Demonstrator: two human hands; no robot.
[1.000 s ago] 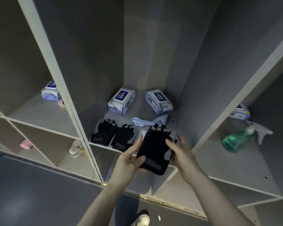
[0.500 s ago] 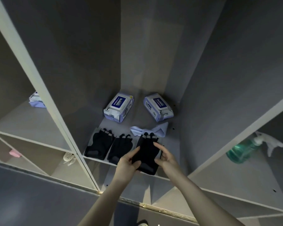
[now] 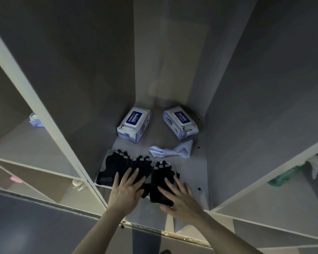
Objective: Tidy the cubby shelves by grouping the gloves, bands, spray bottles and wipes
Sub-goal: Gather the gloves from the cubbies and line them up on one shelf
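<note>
While both hands' spread fingers press flat, the right glove lies beneath.

Grey cubby shelves are divided by pale-edged panels; a dim grey floor is seen below.

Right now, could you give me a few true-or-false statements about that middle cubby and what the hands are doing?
1. Three black gloves lie along the front edge. True.
2. The wipe packs are stacked. False: two lie side by side, apart.
3. The right hand rests flat on the rightmost glove. True.
4. The left hand grips the spray bottle. False: that lies in the cubby to the right.
</note>
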